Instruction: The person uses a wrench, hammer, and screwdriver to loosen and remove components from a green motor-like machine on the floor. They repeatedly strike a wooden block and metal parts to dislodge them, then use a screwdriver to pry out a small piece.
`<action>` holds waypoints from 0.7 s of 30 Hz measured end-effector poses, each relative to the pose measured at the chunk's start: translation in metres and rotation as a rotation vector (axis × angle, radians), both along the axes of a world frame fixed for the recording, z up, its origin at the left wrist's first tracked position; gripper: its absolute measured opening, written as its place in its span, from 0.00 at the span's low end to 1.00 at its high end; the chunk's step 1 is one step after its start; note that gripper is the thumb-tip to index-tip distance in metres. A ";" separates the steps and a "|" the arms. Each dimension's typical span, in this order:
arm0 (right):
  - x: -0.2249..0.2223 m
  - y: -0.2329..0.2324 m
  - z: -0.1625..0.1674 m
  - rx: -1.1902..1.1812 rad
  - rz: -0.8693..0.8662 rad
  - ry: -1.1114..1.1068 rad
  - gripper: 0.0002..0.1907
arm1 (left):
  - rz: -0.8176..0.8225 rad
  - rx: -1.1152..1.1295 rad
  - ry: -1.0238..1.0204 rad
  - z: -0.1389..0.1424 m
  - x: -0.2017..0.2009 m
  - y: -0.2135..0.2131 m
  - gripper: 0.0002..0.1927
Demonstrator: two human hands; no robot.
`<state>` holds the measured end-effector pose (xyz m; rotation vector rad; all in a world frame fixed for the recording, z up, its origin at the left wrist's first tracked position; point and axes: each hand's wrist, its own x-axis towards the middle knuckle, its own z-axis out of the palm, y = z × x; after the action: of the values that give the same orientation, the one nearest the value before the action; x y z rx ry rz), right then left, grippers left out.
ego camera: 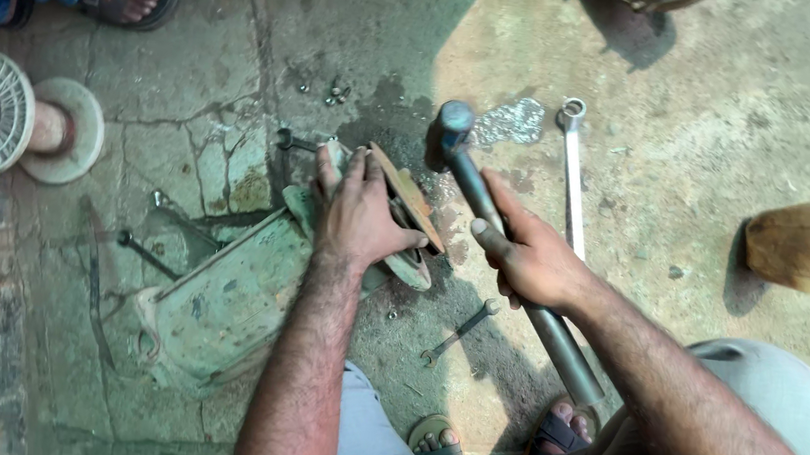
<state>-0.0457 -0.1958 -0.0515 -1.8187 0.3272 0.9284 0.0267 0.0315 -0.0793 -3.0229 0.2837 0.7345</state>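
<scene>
A big hammer (509, 255) with a long grey metal handle pointed its round head at the ground. A green metal part (225, 305) lay tilted, a rusty flat plate (412, 199) leaning against it.

Hard daylight over right half of frame, concrete floor (720, 137) washed pale there. Broad shade covers left half and centre; shade edge runs diagonally from upper centre downward. Wood block (803, 244) at right edge throws short dark shadow toward left. Wet patch (510, 122) at upper centre glints. Focus fairly sharp throughout; slight wide-angle stretch at corners.
</scene>
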 end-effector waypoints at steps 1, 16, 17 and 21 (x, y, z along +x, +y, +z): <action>0.001 0.006 0.000 -0.040 0.015 -0.022 0.40 | 0.017 -0.035 -0.016 -0.001 0.000 0.001 0.71; 0.002 0.021 -0.023 -0.159 0.047 -0.121 0.38 | 0.124 -0.087 0.057 0.008 0.002 -0.001 0.69; 0.002 0.023 -0.022 -0.160 0.016 -0.135 0.38 | 0.126 -0.092 0.048 0.009 0.001 0.000 0.69; 0.006 0.024 -0.016 -0.173 0.123 -0.009 0.37 | 0.135 -0.108 0.043 0.018 0.000 -0.004 0.71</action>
<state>-0.0397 -0.1720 -0.0674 -2.0194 0.3005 1.0027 0.0272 0.0276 -0.0612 -3.1569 0.1238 0.8204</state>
